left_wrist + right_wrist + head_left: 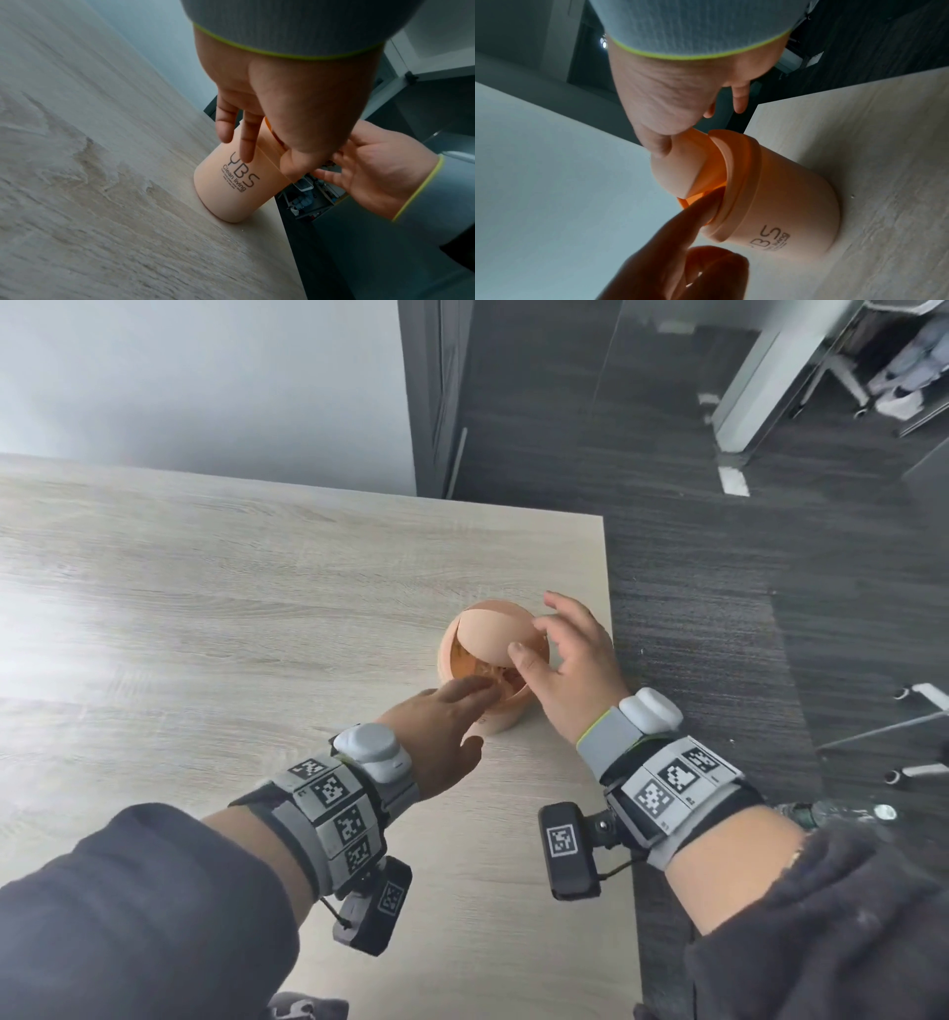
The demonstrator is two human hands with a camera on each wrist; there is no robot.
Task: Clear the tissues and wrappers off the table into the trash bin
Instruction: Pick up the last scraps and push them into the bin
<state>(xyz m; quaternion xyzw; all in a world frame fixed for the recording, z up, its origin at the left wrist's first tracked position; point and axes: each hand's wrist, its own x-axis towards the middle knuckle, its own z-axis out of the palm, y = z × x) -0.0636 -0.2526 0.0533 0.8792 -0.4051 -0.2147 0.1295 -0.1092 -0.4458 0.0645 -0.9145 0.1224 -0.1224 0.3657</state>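
A small peach trash bin point(500, 722) printed "YBS Clean living" point(231, 182) stands on the light wood table point(257, 608) near its right edge. Its swing lid point(490, 634) is tipped open, and crumpled waste point(488, 671) shows inside. My right hand point(531, 639) hovers over the bin, thumb pressing the lid point(680, 168) down at its rim and the other fingers spread loosely. My left hand point(477, 690) reaches from the front. Its upper fingers poke into the opening point(706, 205), and the lower fingers point(245, 146) lie straight against the bin's wall. I see nothing pinched in it.
The table's right edge point(619, 711) runs just beyond the bin, with dark carpet point(719, 608) below. Chair legs on castors point(914, 711) stand to the right. A pale wall point(205, 377) backs the table, and a dark door frame point(436, 403) stands behind it.
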